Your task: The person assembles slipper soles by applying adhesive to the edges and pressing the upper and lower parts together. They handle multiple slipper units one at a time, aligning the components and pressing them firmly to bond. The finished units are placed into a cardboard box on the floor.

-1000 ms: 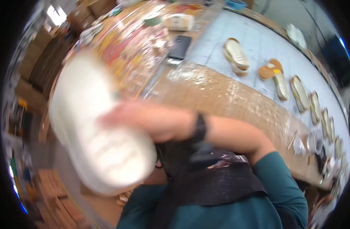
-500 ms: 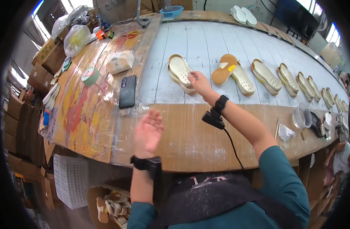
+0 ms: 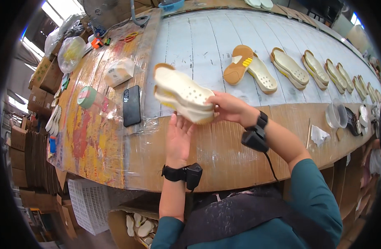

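A stacked pair of cream shoe soles (image 3: pixel 183 89) with tan and yellow undersides is held tilted above the near edge of the white work surface. My right hand (image 3: pixel 232 108) grips the pair at its right end, thumb on top near the small holes. Beneath the soles my left hand (image 3: pixel 180 139) is open, palm up, with its fingers stretched toward their underside. Whether those fingertips touch the soles I cannot tell. To the right lie an overturned tan sole (image 3: pixel 238 66) and its cream partner (image 3: pixel 263 74), then another stacked pair (image 3: pixel 289 66).
More soles (image 3: pixel 315 68) run in a row toward the right. On the left are a phone (image 3: pixel 131 106), a green-lidded jar (image 3: pixel 87 97) and a tissue pack (image 3: pixel 120 72). A clear tub (image 3: pixel 335 114) stands at the right. Below the table are a white basket (image 3: pixel 89 205) and a box of soles (image 3: pixel 120 226).
The stacked soles at the left of the row were lifted off the white surface and brought nearer by my right hand. My left hand moved right, under them. The view shifted slightly.
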A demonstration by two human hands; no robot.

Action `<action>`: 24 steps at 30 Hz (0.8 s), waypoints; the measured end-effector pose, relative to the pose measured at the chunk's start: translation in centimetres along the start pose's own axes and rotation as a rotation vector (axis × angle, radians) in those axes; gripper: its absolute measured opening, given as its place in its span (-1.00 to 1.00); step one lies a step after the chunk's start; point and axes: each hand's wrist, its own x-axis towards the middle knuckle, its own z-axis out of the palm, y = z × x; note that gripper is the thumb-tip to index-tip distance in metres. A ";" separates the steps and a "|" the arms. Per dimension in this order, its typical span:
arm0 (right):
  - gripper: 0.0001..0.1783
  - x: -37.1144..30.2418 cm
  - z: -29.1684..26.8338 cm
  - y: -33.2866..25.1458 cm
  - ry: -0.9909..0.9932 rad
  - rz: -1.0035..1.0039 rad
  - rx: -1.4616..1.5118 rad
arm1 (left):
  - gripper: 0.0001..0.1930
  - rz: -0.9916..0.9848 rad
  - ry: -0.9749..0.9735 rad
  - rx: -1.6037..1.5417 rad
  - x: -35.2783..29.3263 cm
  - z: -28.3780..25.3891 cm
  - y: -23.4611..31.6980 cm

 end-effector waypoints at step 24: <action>-0.30 -13.8 6.5 5.1 0.347 -1.203 -0.471 | -0.51 0.159 -0.129 -0.055 -10.3 8.2 -2.3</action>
